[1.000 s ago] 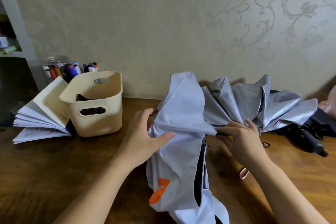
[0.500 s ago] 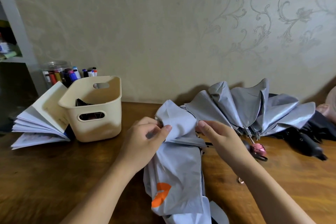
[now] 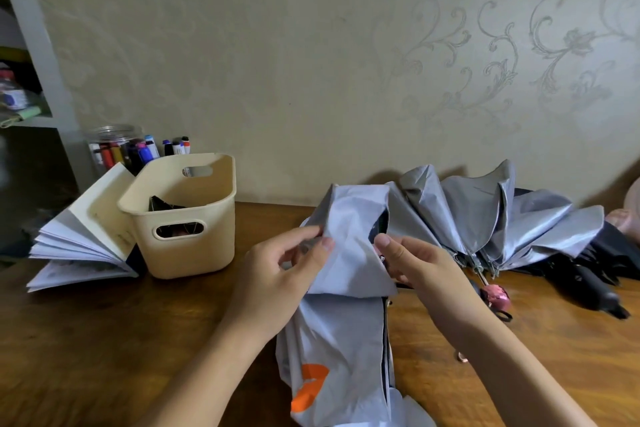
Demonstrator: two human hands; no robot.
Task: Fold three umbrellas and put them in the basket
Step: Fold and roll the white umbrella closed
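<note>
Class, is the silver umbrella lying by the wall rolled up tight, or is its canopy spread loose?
Spread loose: the silver umbrella fans out in open pleats on the table.

The left hand (image 3: pixel 277 277) and right hand (image 3: pixel 426 274) are bare to the forearms, nails short.

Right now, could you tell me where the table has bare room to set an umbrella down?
The table is bare front left, between the open book, the basket and the left forearm, and front right, below the pink handle and the black umbrella. A narrow strip runs between basket and pale umbrella. The back right is crowded by the grey umbrella.
</note>
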